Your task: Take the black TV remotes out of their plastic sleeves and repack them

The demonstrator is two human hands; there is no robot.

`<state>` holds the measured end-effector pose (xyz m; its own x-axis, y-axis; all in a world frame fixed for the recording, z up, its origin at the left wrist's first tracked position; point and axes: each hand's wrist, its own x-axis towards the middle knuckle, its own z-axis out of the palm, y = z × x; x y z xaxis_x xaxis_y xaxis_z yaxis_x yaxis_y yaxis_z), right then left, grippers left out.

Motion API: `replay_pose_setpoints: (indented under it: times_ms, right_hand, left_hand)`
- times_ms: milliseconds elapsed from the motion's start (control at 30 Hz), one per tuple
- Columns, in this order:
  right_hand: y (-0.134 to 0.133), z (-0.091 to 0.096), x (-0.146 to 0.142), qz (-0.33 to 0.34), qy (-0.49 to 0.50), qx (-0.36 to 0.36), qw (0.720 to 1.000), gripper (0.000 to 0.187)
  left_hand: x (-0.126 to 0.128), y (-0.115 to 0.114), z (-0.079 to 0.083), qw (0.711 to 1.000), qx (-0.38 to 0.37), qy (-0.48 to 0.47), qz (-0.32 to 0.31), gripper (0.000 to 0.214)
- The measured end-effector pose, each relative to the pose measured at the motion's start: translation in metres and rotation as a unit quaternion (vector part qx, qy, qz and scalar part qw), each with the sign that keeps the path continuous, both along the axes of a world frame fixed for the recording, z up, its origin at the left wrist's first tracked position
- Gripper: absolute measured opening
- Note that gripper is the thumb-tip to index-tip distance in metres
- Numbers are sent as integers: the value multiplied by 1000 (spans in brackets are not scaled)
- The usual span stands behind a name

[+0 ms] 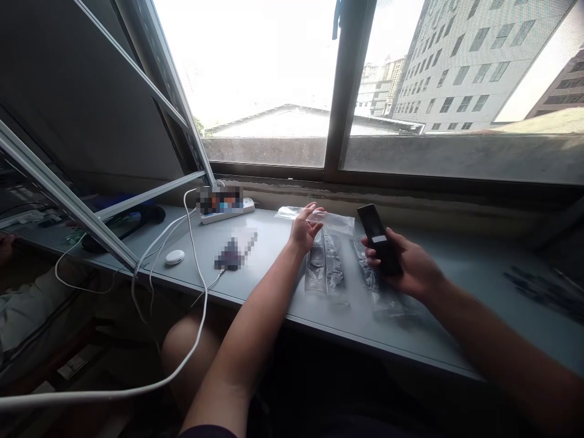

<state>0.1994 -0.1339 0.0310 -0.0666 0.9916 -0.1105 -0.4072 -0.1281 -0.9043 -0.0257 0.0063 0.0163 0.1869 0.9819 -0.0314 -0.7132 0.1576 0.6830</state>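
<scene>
My right hand (417, 267) is closed around a slim, black rectangular object with a small white label (373, 224); its exact kind is unclear. The object is held tilted above the desk, over a clear plastic bag with dark contents (383, 302). My left hand (303, 233) has its fingers apart and holds nothing. Behind its fingers lies a flat clear plastic bag (340, 222). Just to the right of my left wrist are more clear bags with dark contents (334, 267), side by side on the desk.
A white power strip (228, 213), partly blurred out, stands near the window. White cables (201, 304) loop over the desk's front edge beside a round white device (174, 257). A metal frame (114, 240) rises at left. Dark items (542, 289) lie far right.
</scene>
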Motion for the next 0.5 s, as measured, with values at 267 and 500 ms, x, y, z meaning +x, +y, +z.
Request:
replay_pose_setpoints:
  times_ms: [267,500]
  right_hand:
    - [5,-1,9,14,82,-85,993,17]
    - [7,-5,9,-7,38,-77,996,20]
  left_hand:
    - [0,2,-2,1000,5,-4,-1,28]
    - [0,2,-2,1000,2,-7,-2,28]
